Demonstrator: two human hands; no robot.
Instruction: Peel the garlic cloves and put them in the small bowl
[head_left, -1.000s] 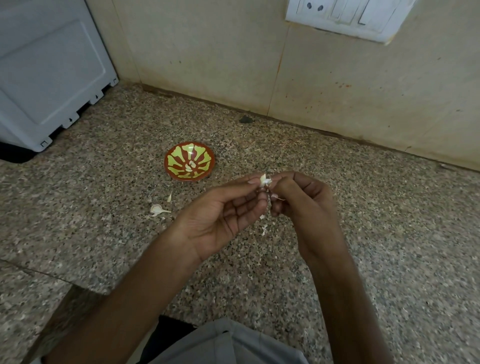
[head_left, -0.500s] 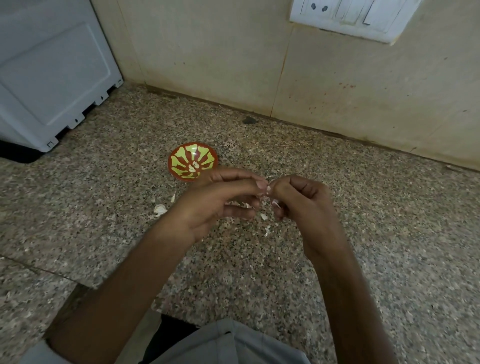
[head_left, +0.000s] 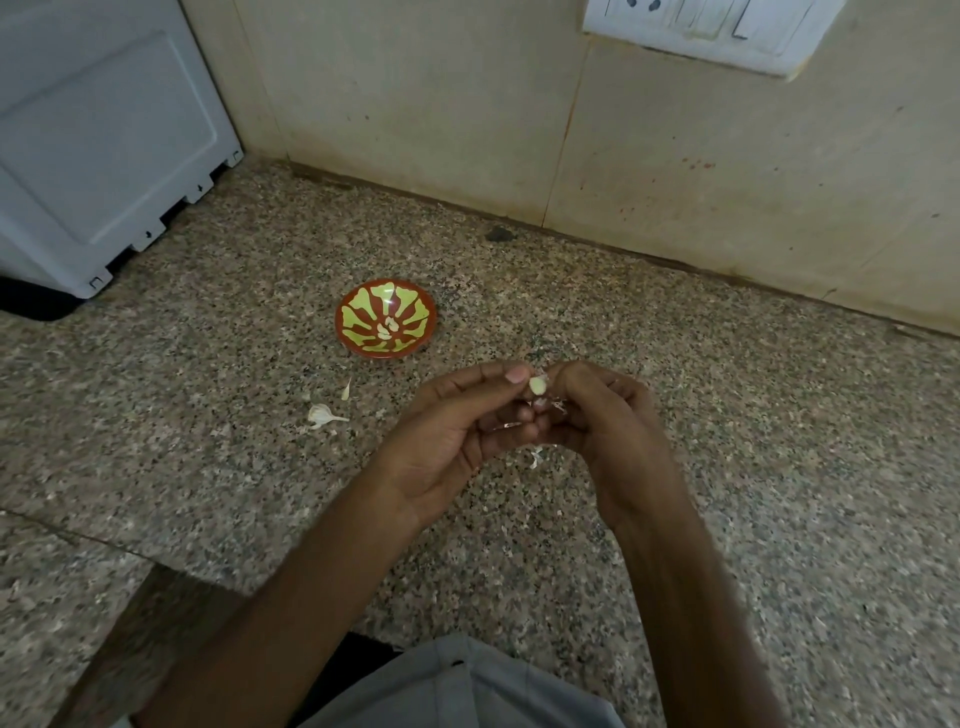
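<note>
speckled granite countertop (head_left: 208, 441) fills our view and meets a beige tiled wall (head_left: 415, 130) behind. far to the left of the small bowl (head_left: 363, 312) stands a white appliance (head_left: 104, 145). just left of the bowl and nearer to us, an unpeeled clove (head_left: 319, 414) and a sliver of skin (head_left: 346, 388) lie on the stone. the bowl is red with yellow-green petals and holds a few peeled cloves (head_left: 389, 328) at its centre.

right of the bowl and nearer to us, our two hands meet above the counter. half a second ago the left hand was rolled over and hid the clove. now it has turned back, and the garlic clove (head_left: 538, 385) shows pale and smooth, seemingly free of most of its skin. we judge this clove nearly peeled, with the drop into the bowl next.

our left hand (head_left: 452, 441) is cupped, its top fingertip pressed against the clove and the other fingers curled beneath. our right hand (head_left: 602, 426) pinches the clove from the other side with curled fingertips. papery scraps (head_left: 535, 457) hang below them. high to the right of the bowl, a white switch plate (head_left: 701, 31) sits on the wall.
</note>
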